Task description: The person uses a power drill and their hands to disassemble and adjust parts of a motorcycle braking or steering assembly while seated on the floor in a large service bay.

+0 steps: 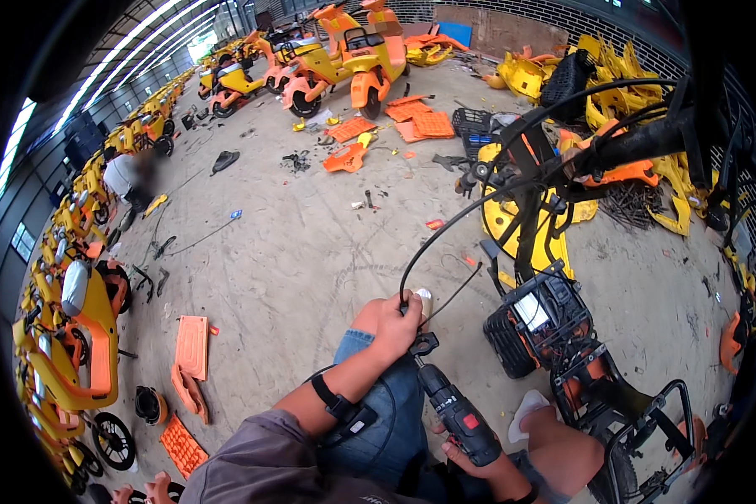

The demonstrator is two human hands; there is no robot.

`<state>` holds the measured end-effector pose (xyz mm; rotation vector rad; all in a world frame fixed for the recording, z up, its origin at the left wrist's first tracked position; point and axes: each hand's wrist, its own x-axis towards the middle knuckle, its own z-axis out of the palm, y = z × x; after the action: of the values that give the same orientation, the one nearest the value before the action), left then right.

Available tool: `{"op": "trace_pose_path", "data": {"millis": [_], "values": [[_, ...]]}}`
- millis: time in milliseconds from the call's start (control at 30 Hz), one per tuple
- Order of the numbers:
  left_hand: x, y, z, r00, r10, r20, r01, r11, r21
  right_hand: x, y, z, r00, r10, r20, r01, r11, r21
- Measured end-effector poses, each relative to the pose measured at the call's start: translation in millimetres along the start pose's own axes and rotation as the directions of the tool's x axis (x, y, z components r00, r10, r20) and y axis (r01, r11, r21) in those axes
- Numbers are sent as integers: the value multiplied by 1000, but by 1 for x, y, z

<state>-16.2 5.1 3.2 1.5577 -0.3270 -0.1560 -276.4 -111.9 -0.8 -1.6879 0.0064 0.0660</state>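
Note:
My left hand [399, 326], low in the middle, has its fingers wrapped round a long black cable [437, 239] that arches up to the handlebar of a stripped scooter frame [546, 328] on my right. Just below that hand is a small black fitting [424, 343] at the tip of a cordless drill [452, 407]; whether my fingers touch it is unclear. My right hand [470, 462] grips the drill from below, tilted up toward my left hand. A thin black cable [454, 294] sticks out beside my left hand. My knees and legs are under both hands.
Rows of yellow scooters [92, 336] line the left, where a co-worker [119, 175] crouches. More scooters [370, 63] stand at the back. Orange panels [191, 344] lie on the concrete floor [311, 235]. Yellow body parts [613, 76] are piled at the back right.

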Motion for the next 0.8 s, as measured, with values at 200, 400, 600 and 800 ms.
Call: {"op": "trace_pose_path", "data": {"millis": [200, 400, 600, 800], "values": [[2, -6, -2, 999, 32, -22, -31, 998, 52, -2, 7, 8, 997, 69, -33, -61, 975, 211], [3, -7, -2, 998, 59, -30, -56, 995, 77, -7, 28, 8, 990, 126, -66, -103, 955, 277], [7, -28, -1, 1000, 21, -5, -21, 1000, 1, -5, 28, 2, 995, 87, -58, -85, 996, 32], [6, -26, -6, 987, 82, 139, -93, 993, 75, 4, -8, -3, 967, -253, 25, 216, 767, -605]]}}
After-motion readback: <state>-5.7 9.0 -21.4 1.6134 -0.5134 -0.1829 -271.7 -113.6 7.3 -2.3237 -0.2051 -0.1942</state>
